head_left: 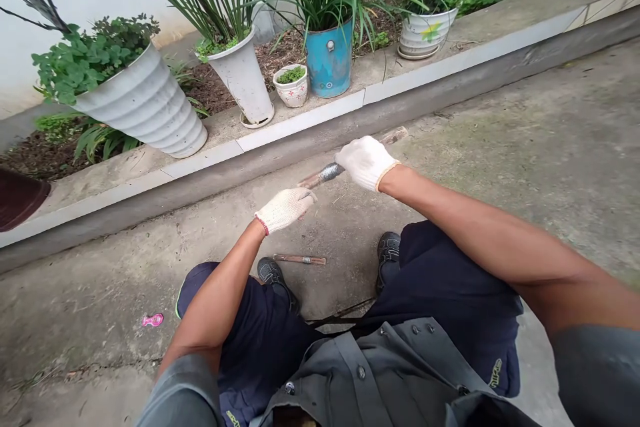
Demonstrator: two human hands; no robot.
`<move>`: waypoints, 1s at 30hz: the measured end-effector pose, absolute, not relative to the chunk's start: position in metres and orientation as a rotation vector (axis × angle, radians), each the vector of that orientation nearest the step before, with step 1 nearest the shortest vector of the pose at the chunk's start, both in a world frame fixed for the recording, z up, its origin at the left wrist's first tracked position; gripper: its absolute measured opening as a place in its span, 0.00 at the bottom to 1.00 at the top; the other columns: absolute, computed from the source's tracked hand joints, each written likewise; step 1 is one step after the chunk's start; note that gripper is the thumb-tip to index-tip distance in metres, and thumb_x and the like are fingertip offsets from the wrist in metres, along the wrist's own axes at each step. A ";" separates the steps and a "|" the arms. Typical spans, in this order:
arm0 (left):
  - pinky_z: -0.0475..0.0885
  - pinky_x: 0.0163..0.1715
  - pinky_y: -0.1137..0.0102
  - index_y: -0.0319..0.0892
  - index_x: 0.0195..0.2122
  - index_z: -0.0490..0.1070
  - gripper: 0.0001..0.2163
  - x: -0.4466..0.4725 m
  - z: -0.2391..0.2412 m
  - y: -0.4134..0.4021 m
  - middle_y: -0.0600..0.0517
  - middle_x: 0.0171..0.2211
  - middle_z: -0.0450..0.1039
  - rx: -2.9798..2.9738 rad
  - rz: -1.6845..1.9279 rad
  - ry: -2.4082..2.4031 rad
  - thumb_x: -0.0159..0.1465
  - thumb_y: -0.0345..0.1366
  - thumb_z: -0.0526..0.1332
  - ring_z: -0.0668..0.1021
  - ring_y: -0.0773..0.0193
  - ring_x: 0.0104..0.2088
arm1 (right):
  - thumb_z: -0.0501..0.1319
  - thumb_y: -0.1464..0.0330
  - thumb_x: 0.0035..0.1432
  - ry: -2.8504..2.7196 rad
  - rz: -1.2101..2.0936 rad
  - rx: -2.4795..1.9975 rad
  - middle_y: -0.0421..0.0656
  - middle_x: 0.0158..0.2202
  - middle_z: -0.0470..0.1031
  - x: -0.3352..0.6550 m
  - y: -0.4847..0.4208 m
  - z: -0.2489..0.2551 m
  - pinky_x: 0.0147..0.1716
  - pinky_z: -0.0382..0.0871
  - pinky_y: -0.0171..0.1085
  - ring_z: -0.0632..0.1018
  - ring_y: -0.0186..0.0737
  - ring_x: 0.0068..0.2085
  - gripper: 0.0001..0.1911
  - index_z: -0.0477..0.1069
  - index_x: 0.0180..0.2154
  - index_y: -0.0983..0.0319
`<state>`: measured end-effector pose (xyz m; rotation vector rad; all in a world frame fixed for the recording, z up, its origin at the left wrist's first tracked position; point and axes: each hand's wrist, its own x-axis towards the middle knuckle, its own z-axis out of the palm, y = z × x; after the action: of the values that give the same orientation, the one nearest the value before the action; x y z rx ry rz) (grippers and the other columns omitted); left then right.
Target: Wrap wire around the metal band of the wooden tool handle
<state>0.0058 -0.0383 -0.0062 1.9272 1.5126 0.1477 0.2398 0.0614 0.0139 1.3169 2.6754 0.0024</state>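
Note:
A brownish wooden stick (pixel 311 181) with silvery wire (pixel 331 171) wound around it slants up to the right, just above the concrete ground. My right hand (pixel 367 159), in a white knit glove, is closed over its middle and hides part of it. The stick's far end shows beyond the knuckles. My left hand (pixel 286 209), gloved too, is closed beside the near end; the glove hides what its fingers hold, if anything. On the ground by my left shoe lies a shorter wooden stick (pixel 293 258), also with wire around it.
Ahead runs a low tiled ledge (pixel 300 132). Along it stand a tilted white ribbed pot (pixel 145 103), a tall white pot (pixel 244 77), a small pot (pixel 292 90), a blue bucket (pixel 329 60) and another white pot (pixel 425 32). A pink scrap (pixel 153 319) lies left on the concrete.

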 end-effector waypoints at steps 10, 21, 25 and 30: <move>0.65 0.36 0.69 0.45 0.37 0.79 0.17 0.002 -0.003 -0.039 0.53 0.35 0.80 2.138 0.032 1.543 0.73 0.45 0.54 0.77 0.60 0.35 | 0.64 0.77 0.54 2.626 -0.190 0.722 0.51 0.37 0.82 0.238 0.050 -0.002 0.39 0.64 0.39 0.80 0.46 0.38 0.12 0.83 0.40 0.63; 0.75 0.35 0.69 0.39 0.41 0.77 0.17 0.003 0.002 -0.048 0.52 0.26 0.76 1.586 0.576 1.408 0.73 0.48 0.57 0.80 0.62 0.29 | 0.65 0.58 0.57 2.804 -0.989 1.127 0.38 0.34 0.75 0.260 0.065 0.010 0.34 0.58 0.33 0.72 0.37 0.35 0.14 0.73 0.40 0.61; 0.75 0.34 0.70 0.40 0.45 0.76 0.14 0.011 -0.008 -0.066 0.55 0.26 0.73 1.424 0.673 1.462 0.73 0.43 0.55 0.80 0.63 0.28 | 0.63 0.56 0.62 2.767 -0.833 1.440 0.42 0.36 0.79 0.248 0.044 0.001 0.34 0.59 0.34 0.75 0.38 0.36 0.16 0.75 0.43 0.62; 0.71 0.30 0.71 0.41 0.51 0.76 0.18 0.015 -0.027 -0.098 0.56 0.25 0.71 1.544 0.578 1.602 0.75 0.44 0.51 0.78 0.63 0.26 | 0.58 0.54 0.70 2.678 -0.630 1.567 0.47 0.48 0.83 0.236 0.004 -0.011 0.39 0.65 0.34 0.82 0.44 0.46 0.19 0.77 0.52 0.57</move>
<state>0.0147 -0.0981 -0.0274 1.5442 1.6019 0.5784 0.2361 0.0042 -0.0106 1.5670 2.6778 -0.6301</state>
